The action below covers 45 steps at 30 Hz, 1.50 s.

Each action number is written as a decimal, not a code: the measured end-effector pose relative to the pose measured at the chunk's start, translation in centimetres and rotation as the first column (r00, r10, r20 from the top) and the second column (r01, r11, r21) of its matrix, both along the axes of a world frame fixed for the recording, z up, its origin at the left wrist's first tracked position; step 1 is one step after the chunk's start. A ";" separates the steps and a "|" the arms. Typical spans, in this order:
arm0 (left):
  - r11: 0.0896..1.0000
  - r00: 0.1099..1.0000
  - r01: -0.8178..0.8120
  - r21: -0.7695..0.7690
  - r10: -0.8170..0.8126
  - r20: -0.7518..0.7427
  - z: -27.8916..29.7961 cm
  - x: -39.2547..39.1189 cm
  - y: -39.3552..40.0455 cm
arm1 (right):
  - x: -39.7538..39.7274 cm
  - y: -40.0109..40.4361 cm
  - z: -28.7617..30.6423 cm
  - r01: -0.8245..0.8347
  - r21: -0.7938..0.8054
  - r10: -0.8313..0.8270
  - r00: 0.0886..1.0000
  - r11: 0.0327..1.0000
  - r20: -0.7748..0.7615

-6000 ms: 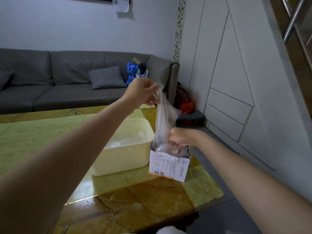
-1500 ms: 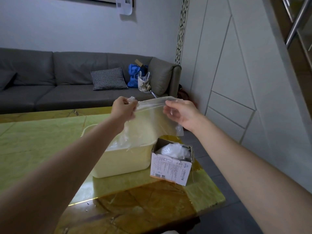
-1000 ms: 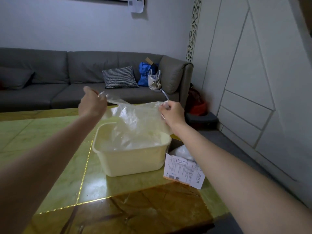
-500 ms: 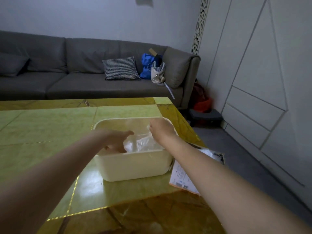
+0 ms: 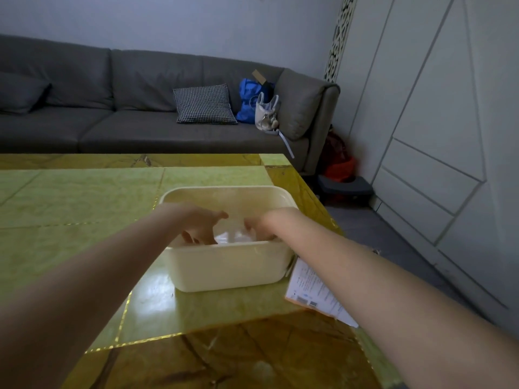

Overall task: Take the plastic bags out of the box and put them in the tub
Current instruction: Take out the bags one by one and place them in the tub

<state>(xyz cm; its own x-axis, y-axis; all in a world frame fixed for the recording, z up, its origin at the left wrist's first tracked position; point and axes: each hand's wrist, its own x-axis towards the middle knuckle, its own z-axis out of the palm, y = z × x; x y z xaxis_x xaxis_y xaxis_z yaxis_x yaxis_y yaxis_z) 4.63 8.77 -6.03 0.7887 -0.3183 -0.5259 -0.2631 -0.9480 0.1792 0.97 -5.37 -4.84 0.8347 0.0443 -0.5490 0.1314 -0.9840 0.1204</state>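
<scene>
Glossy green table [image 5: 84, 209] carries the cream tub [image 5: 229, 266], where left hand [image 5: 200, 224] and right hand [image 5: 259, 227], fingers spread, press the plastic bag [image 5: 233, 237] down; judged risk: springy film lifts out on release.

Both my forearms reach forward and dip downward. My left hand [image 5: 200, 226] hangs with fingers spread and pointing down; my right hand [image 5: 259, 227] is lowered, its fingers hidden.
</scene>
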 end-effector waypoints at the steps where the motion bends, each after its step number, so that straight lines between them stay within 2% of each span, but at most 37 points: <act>1: 1.000 0.999 -0.028 -0.013 0.027 -0.032 0.2 0.3 0.5 | 0.5 -0.3 -0.6 0.013 -0.018 -0.013 1.000 1.000 -0.013; 5: 0.999 1.000 -0.015 0.029 0.014 0.021 1.1 0.2 2.2 | 0.2 -0.6 -0.3 0.041 0.008 -0.041 0.998 0.999 0.044; 7: 0.999 0.996 0.004 -0.039 0.000 0.090 2.2 -0.4 2.0 | -0.7 -0.7 1.0 0.039 0.083 -0.046 0.996 0.996 0.078; 10: 0.989 0.967 0.094 -0.113 -0.064 0.248 4.0 -1.8 0.6 | -2.2 -1.7 3.2 0.012 0.264 -0.076 0.969 0.965 0.237; 12: 0.969 0.944 0.163 -0.185 -0.098 0.313 5.0 -3.1 -1.0 | -3.6 -2.9 5.2 -0.020 0.300 -0.088 0.935 0.954 0.342; 15: 0.923 0.916 0.252 -0.290 -0.131 0.379 6.0 -5.2 -3.9 | -5.7 -5.3 7.6 0.011 0.310 -0.147 0.896 0.951 0.419; 19: 0.836 0.863 0.405 -0.371 -0.215 0.458 5.9 -8.2 -7.9 | -8.3 -8.7 7.9 0.142 0.313 -0.248 0.911 0.939 0.329; 23: 0.800 0.801 0.524 -0.291 -0.348 0.487 4.4 -10.7 -10.7 | -10.0 -10.1 5.5 0.222 0.269 -0.283 0.936 0.937 0.211; 25: 0.805 0.787 0.543 -0.241 -0.388 0.479 3.9 -11.4 -11.6 | -10.8 -10.4 3.9 0.220 0.247 -0.280 0.929 0.944 0.242; 28: 0.809 0.795 0.544 -0.223 -0.411 0.446 3.5 -11.9 -12.3 | -11.2 -10.5 2.0 0.188 0.321 -0.301 0.888 0.928 0.348; 30: 0.818 0.787 0.533 -0.217 -0.386 0.481 3.6 -11.9 -12.4 | -11.0 -10.5 2.0 0.199 0.371 -0.346 0.855 0.907 0.387; 33: 0.827 0.806 0.488 -0.280 -0.303 0.508 4.0 -11.6 -12.1 | -10.7 -10.5 3.4 0.230 0.469 -0.421 0.835 0.853 0.356; 37: 0.829 0.840 0.417 -0.373 -0.196 0.506 4.3 -11.1 -11.5 | -10.7 -10.6 5.2 0.182 0.619 -0.454 0.834 0.764 0.315; 39: 0.831 0.836 0.402 -0.384 -0.162 0.524 4.3 -10.7 -11.1 | -10.8 -10.6 5.4 0.228 0.752 -0.539 0.819 0.619 0.196; 41: 0.823 0.838 0.391 -0.411 -0.134 0.529 4.5 -10.2 -10.4 | -11.2 -10.5 5.2 0.345 0.812 -0.622 0.782 0.470 0.029; 45: 0.765 0.905 0.295 -0.573 -0.031 0.424 5.4 -9.5 -9.3 | -11.9 -10.2 4.1 0.501 0.771 -0.664 0.735 0.394 -0.138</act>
